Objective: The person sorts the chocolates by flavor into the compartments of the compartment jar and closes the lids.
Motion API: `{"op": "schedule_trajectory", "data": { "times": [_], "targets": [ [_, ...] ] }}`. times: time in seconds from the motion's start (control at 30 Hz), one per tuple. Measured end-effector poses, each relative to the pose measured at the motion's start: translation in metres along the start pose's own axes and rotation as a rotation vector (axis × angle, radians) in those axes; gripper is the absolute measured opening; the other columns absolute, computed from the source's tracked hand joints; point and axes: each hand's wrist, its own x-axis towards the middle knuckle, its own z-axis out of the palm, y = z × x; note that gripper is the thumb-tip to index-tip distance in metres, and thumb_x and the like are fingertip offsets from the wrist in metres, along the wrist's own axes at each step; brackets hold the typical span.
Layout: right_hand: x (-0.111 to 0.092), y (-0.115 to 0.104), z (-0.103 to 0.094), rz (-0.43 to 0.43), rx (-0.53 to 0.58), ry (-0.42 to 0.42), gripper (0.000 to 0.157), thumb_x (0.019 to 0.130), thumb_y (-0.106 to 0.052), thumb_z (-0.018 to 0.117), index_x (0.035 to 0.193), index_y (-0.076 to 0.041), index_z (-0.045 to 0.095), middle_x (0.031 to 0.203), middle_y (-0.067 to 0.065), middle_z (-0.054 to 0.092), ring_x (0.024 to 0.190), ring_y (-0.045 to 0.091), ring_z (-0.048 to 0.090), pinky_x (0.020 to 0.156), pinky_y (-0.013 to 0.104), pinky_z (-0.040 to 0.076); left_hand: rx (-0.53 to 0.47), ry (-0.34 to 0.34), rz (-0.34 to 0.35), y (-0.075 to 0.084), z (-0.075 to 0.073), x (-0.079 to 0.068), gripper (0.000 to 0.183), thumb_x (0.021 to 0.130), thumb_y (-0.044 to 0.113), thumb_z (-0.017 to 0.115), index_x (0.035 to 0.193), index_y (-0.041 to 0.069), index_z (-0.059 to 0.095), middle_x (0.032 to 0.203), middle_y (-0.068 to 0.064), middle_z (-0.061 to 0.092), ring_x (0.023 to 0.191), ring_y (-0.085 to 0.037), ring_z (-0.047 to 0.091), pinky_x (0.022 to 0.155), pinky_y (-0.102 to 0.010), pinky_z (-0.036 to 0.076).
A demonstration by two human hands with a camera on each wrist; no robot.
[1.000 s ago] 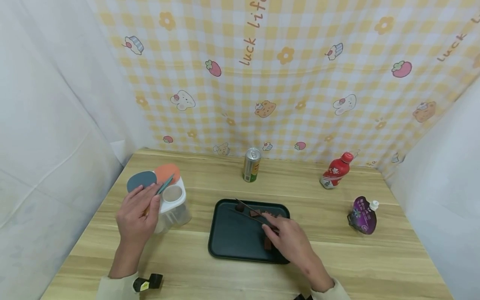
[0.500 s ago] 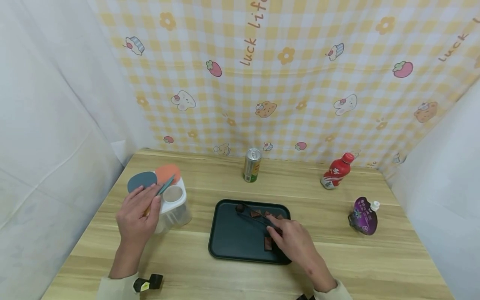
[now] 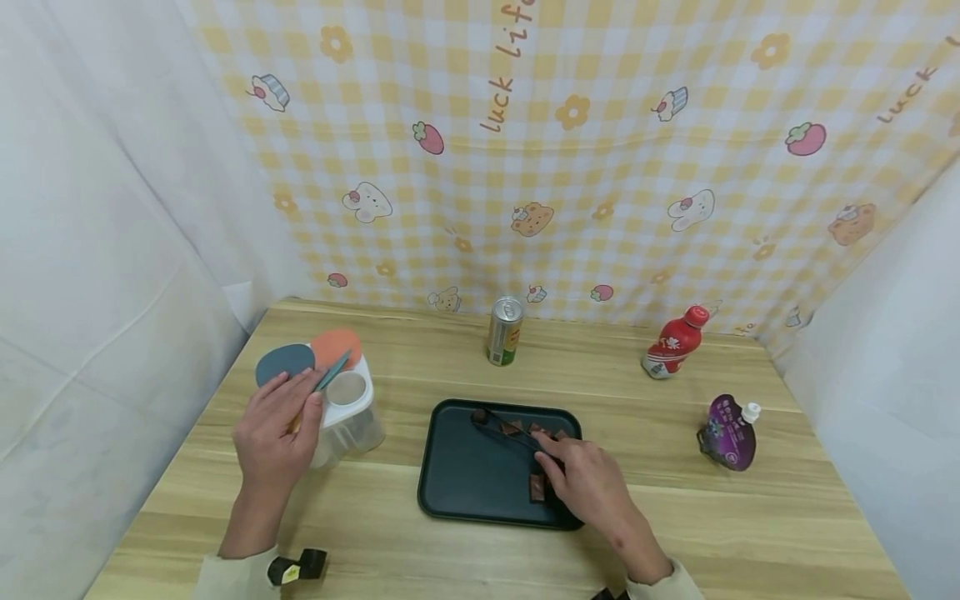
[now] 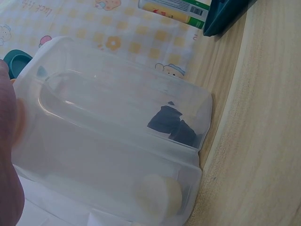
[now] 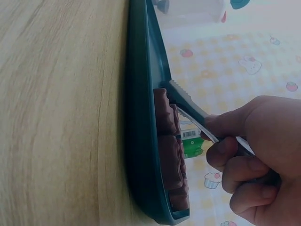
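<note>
My right hand (image 3: 588, 483) grips tongs (image 5: 188, 103) over the right part of a dark green tray (image 3: 465, 496). Their tips are at a dark round chocolate-like piece (image 3: 479, 416) near the tray's far left corner. Several brown chocolate pieces (image 3: 537, 488) lie along the tray's far and right sides. My left hand (image 3: 273, 429) rests on top of a clear container (image 3: 360, 432), its fingers beside a raised teal lid (image 3: 334, 369). Through the container's wall, the left wrist view shows dark pieces (image 4: 165, 120) and a pale round thing (image 4: 162, 195).
A blue-grey lid (image 3: 285, 358) and an orange lid (image 3: 335, 343) cover other parts of the container. Behind the tray stands a drink can (image 3: 504, 332). Farther right are a red bottle (image 3: 673, 342) and a purple spouted pouch (image 3: 727, 433). A checked curtain (image 3: 480, 167) hangs behind.
The tongs' arms have come together at the round dark piece, and my right hand has shifted slightly right and nearer. My left hand stays on the container.
</note>
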Motion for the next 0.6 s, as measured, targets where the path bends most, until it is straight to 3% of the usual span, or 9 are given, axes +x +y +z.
{"op": "schedule_trajectory", "data": {
  "times": [0.4, 0.6],
  "targets": [
    [-0.0003, -0.0010, 0.0010, -0.040, -0.041, 0.049, 0.032, 0.095, -0.014, 0.075, 0.127, -0.008, 0.075, 0.071, -0.004, 0.063, 0.048, 0.000, 0.037, 0.044, 0.023, 0.031, 0.003, -0.015, -0.004, -0.0009, -0.0011, -0.0003, 0.048, 0.104, 0.038, 0.058, 0.103, -0.006, 0.079, 0.097, -0.017, 0.077, 0.083, -0.047, 0.073, 0.105, -0.032, 0.047],
    [-0.0005, -0.0012, 0.0014, -0.042, -0.040, 0.060, 0.031, 0.096, -0.015, 0.075, 0.126, -0.010, 0.076, 0.069, -0.006, 0.060, 0.049, 0.000, 0.038, 0.045, 0.023, 0.033, -0.003, -0.006, -0.004, -0.0007, -0.0003, -0.0005, 0.049, 0.104, 0.038, 0.058, 0.102, -0.006, 0.079, 0.097, -0.017, 0.077, 0.082, -0.047, 0.073, 0.105, -0.033, 0.048]
  ]
}}
